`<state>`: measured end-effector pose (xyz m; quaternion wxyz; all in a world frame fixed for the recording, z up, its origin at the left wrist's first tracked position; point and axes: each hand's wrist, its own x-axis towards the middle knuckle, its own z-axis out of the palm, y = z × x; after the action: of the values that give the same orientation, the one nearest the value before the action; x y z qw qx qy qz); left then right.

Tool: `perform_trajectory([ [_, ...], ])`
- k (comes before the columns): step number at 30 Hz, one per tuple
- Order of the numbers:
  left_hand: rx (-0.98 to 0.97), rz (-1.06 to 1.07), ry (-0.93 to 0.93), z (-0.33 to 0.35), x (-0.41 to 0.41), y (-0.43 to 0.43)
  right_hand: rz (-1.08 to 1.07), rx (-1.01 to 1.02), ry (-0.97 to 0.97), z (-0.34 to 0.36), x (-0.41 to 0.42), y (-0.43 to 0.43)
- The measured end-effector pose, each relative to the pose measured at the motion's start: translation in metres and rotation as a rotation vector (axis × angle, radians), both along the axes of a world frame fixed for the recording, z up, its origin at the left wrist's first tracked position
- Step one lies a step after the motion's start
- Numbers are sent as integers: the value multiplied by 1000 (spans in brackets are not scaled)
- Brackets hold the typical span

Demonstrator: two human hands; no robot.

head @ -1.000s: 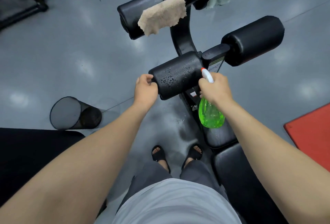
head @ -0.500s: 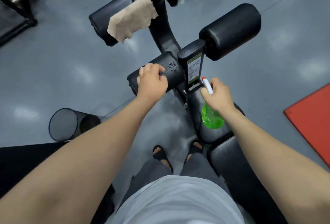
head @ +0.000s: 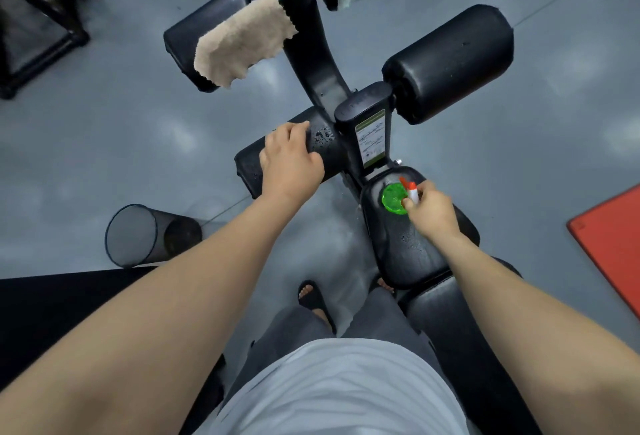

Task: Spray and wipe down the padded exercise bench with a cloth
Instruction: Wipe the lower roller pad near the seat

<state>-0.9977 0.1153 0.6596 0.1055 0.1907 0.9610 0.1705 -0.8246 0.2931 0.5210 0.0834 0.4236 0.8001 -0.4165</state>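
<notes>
The right hand (head: 433,213), clamped on a green spray bottle (head: 394,199), has lowered it over the wet seat pad (head: 412,258); the left hand (head: 291,161) now grips the beaded roller pad (head: 329,150) just beyond; the tan cloth (head: 242,42) hangs farther beyond, so wiping looks next

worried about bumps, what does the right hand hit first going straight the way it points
Likely the labelled upright post, with the green spray bottle that the right hand grips touching first; depth is unclear.
</notes>
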Motion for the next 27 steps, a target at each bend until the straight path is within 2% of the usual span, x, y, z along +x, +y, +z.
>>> perform_trajectory([
  [5, -28, 8, -19, -2, -2, -3, 39, -24, -33, 1, -14, 0],
  [9, -29, 15, -25, 1, -6, -4, 51, 32, -36, 12, -21, 0],
  [14, -2, 11, -32, 8, -16, -9, -20, 124, 171, 48, -43, -1],
  [21, 63, 9, 4, 24, -53, -28, -41, 125, 451, 121, -103, -21],
  [27, 101, -9, 58, 41, -107, -41, 58, 131, 471, 160, -161, -47],
])
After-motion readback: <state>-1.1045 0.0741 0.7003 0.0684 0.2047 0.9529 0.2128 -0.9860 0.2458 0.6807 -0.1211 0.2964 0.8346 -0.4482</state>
